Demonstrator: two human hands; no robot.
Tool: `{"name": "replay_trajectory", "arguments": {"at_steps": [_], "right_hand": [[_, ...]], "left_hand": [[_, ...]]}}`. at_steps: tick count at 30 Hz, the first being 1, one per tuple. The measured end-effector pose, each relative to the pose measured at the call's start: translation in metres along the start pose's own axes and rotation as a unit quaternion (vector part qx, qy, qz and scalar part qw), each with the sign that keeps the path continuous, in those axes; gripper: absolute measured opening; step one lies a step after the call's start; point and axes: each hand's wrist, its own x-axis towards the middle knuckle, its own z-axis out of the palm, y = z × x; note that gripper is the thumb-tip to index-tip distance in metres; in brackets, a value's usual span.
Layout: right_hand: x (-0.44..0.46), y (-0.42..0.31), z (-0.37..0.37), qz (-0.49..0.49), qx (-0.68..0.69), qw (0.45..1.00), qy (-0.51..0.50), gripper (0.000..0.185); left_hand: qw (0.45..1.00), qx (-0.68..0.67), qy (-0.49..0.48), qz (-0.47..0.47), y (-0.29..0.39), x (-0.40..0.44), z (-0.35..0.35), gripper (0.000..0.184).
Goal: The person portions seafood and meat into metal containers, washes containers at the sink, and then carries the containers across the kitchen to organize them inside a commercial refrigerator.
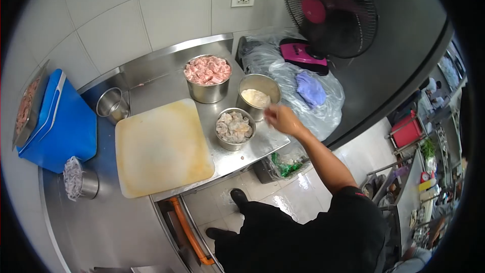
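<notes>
My right hand (281, 119) reaches in from the lower right to the near rim of a steel pot (275, 90). Its fingers look curled together; whatever they may hold is hidden. Pale off-white stuff (255, 98) lies at the bottom of that pot. Just beside it stands a smaller steel pot (231, 146) filled with pale, whitish coated pieces (234, 127). Behind them, another steel pot (208, 94) is heaped with raw pink meat chunks (207, 70). My left hand is out of view.
A stained white cutting board (164, 146) lies on the steel counter (164, 88). At left are a blue cooler (73, 121) with a meat tray (29, 103) on it and a steel container (90, 184). A fan (331, 12) stands on plastic-covered goods (328, 108). Below is a lined bin (265, 171).
</notes>
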Motion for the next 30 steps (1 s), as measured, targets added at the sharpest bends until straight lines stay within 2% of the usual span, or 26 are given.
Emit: {"name": "replay_trajectory", "arguments": {"at_steps": [2, 3, 4, 6, 8, 9, 11, 13, 14, 15, 16, 18, 20, 21, 23, 25, 27, 30], "right_hand": [[0.06, 0.009, 0.009, -0.138, 0.044, 0.98, 0.138, 0.017], [0.092, 0.01, 0.011, -0.132, 0.039, 0.98, 0.144, 0.019], [0.125, 0.014, 0.012, -0.126, 0.033, 0.981, 0.147, 0.021], [0.204, 0.049, 0.03, -0.071, 0.059, 0.992, 0.084, 0.024], [0.244, 0.047, 0.03, 0.083, 0.18, 0.98, -0.014, 0.022], [0.259, 0.046, 0.034, 0.086, 0.185, 0.979, -0.022, 0.022], [0.279, 0.048, 0.044, 0.144, 0.344, 0.925, -0.074, 0.021], [0.293, 0.048, 0.048, 0.168, 0.329, 0.926, -0.079, 0.019], [0.297, 0.048, 0.05, 0.187, 0.311, 0.929, -0.073, 0.017], [0.308, 0.053, 0.054, 0.212, 0.335, 0.915, -0.075, 0.009], [0.316, 0.061, 0.061, 0.209, 0.334, 0.916, -0.077, 0.009], [0.328, 0.07, 0.073, 0.257, 0.381, 0.878, -0.135, 0.005], [0.331, 0.067, 0.078, 0.279, 0.394, 0.868, -0.119, 0.007], [0.33, 0.066, 0.08, 0.311, 0.408, 0.852, -0.103, 0.009], [0.329, 0.061, 0.077, 0.299, 0.4, 0.861, -0.101, 0.009], [0.322, 0.052, 0.074, 0.29, 0.397, 0.865, -0.096, 0.01], [0.314, 0.044, 0.067, 0.209, 0.325, 0.921, -0.046, 0.012], [0.319, 0.051, 0.069, 0.227, 0.337, 0.911, -0.073, 0.013]], "left_hand": [[0.971, -0.235, 0.049, 0.0, 0.055, 0.026, 0.019, 0.052], [0.959, -0.274, 0.067, 0.033, 0.092, 0.022, 0.016, 0.048], [0.956, -0.285, 0.055, 0.044, 0.155, 0.009, -0.03, 0.047], [0.926, -0.351, 0.058, 0.124, 0.239, -0.006, -0.065, 0.044], [0.896, -0.428, -0.004, 0.116, 0.338, -0.038, -0.126, 0.039], [0.878, -0.459, -0.028, 0.133, 0.38, -0.051, -0.143, 0.035], [0.844, -0.508, -0.097, 0.14, 0.454, -0.082, -0.171, 0.027], [0.805, -0.536, -0.199, 0.156, 0.516, -0.115, -0.198, 0.021], [0.777, -0.546, -0.257, 0.181, 0.537, -0.131, -0.208, 0.019], [0.725, -0.574, -0.335, 0.181, 0.554, -0.148, -0.201, 0.02], [0.665, -0.599, -0.409, 0.181, 0.573, -0.163, -0.193, 0.021], [0.604, -0.596, -0.493, 0.191, 0.61, -0.19, -0.192, 0.022], [0.55, -0.612, -0.55, 0.143, 0.642, -0.205, -0.212, 0.025], [0.547, -0.617, -0.548, 0.137, 0.653, -0.208, -0.221, 0.025], [0.522, -0.612, -0.588, 0.083, 0.667, -0.208, -0.232, 0.02], [0.518, -0.608, -0.597, 0.075, 0.67, -0.208, -0.228, 0.019], [0.512, -0.606, -0.604, 0.075, 0.671, -0.211, -0.223, 0.019], [0.522, -0.62, -0.578, 0.094, 0.675, -0.214, -0.217, 0.027]]}}
